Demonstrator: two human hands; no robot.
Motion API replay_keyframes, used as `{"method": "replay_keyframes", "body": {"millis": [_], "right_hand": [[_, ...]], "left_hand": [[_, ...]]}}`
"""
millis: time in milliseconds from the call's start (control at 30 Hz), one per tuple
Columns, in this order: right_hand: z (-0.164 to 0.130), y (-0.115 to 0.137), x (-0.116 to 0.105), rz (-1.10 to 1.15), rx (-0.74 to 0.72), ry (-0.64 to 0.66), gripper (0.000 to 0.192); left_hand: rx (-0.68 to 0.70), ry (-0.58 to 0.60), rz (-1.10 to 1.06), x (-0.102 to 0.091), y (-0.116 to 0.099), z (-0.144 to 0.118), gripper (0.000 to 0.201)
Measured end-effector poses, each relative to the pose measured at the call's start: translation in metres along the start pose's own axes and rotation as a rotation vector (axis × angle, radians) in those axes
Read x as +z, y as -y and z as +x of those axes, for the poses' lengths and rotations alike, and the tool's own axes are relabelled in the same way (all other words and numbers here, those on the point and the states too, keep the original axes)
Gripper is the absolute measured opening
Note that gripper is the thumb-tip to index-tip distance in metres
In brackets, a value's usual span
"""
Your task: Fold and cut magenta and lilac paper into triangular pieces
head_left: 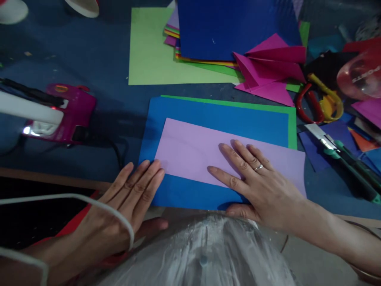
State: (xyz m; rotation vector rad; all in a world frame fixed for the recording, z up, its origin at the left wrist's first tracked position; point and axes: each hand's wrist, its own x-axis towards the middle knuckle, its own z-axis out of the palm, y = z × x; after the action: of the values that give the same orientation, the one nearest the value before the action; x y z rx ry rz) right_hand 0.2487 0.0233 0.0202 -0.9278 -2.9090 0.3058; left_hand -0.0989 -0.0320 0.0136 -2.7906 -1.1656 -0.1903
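The right hand (259, 186) wears a silver ring (258, 167); the shiny grey, creased garment (175, 254) has a round button (204, 260).

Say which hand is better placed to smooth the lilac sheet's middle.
Probably the right hand: it lies spread on the lilac sheet, reaching near its middle, while the left hand only reaches the left end.
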Motion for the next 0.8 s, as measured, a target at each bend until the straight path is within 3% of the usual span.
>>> {"method": "replay_keyframes", "body": {"millis": [133,367,467,667,800], "right_hand": [[0.000,-0.001,0.003,0.003,-0.002,-0.021,0.085],[0.000,-0.002,0.004,0.010,-0.017,-0.025,0.085],[0.000,-0.003,0.003,0.030,-0.013,-0.007,0.086],[0.001,-0.003,0.004,0.035,0.003,-0.013,0.093],[0.000,0.000,0.003,0.031,0.033,-0.009,0.103]], "left_hand": [[-0.015,0.034,0.045,-0.010,0.008,-0.005,0.075],[0.063,-0.154,0.064,-0.021,0.014,0.016,0.078],[0.203,-0.183,-0.072,-0.008,0.006,0.038,0.081],[0.168,-0.100,-0.174,0.029,-0.018,0.063,0.111],[0.126,-0.071,-0.200,0.029,-0.021,0.062,0.106]]}}
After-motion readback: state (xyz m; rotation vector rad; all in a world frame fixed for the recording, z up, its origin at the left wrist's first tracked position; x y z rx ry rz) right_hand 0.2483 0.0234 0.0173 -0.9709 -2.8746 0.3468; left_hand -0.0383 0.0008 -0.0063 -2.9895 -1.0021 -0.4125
